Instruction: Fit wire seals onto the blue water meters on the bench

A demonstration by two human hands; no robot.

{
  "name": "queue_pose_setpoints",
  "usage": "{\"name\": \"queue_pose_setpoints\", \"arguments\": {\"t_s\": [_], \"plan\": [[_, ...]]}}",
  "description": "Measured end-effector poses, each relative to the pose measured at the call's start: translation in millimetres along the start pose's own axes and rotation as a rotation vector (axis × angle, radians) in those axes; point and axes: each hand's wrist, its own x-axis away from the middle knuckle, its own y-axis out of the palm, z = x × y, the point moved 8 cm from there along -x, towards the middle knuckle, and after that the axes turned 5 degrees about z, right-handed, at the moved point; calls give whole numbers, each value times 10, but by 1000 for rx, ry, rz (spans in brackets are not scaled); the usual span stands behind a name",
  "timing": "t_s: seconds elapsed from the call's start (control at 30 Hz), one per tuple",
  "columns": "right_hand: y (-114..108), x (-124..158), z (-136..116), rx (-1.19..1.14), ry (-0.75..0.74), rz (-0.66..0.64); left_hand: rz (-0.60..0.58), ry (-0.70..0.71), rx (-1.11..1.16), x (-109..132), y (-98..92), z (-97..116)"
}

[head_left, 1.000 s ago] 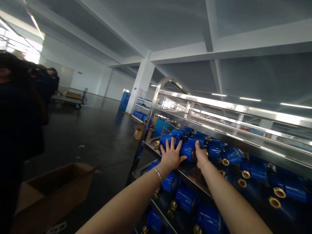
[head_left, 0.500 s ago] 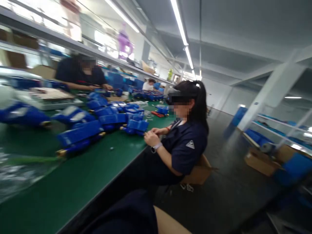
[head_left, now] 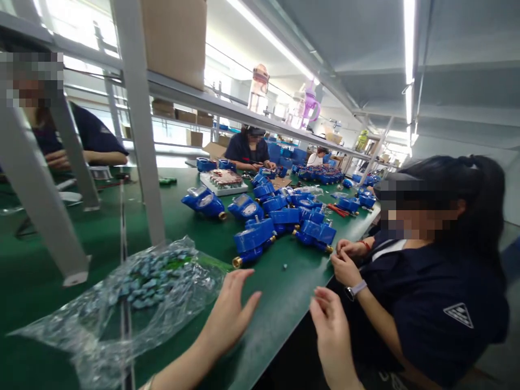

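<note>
My left hand [head_left: 229, 311] hovers open over the green table [head_left: 264, 303], fingers stretched toward a clear plastic bag [head_left: 134, 295] of small grey-blue parts just to its left. My right hand [head_left: 331, 325] is raised near the table's front edge, fingers loosely apart, holding nothing. A blue water meter with brass ends [head_left: 254, 241] lies a little beyond my left hand, in front of a cluster of several more blue meters [head_left: 292, 214].
A co-worker in a dark shirt [head_left: 426, 281] sits close on my right, hands at the table edge. Other people work across the table. Grey frame posts [head_left: 140, 135] rise from the table on the left. A white tray [head_left: 223, 181] sits farther back.
The view swung from a steel rack of blue meters, where both hands rested on them, round to the green table. Both hands are now free above the table edge.
</note>
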Motion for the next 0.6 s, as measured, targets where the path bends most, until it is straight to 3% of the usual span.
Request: {"name": "queue_pose_setpoints", "arguments": {"t_s": [0.03, 0.13, 0.23, 0.33, 0.43, 0.6], "plan": [[323, -84, 88, -112, 107, -20, 66, -87, -31, -235, -58, -194], [1050, -247, 175, -180, 174, -37, 194, -335, -91, -939, -58, -650], [1327, -282, 251, -170, 133, -27, 150, -425, -79, -1419, 146, -848], [1243, -258, 356, -151, 95, -14, 136, -409, -78, -1506, 273, -855], [991, -285, 422, -122, 86, 5, 150, -347, -95, -1313, 262, -724], [490, -434, 220, -85, 42, -16, 74, -188, -80, -719, -83, -343]]}}
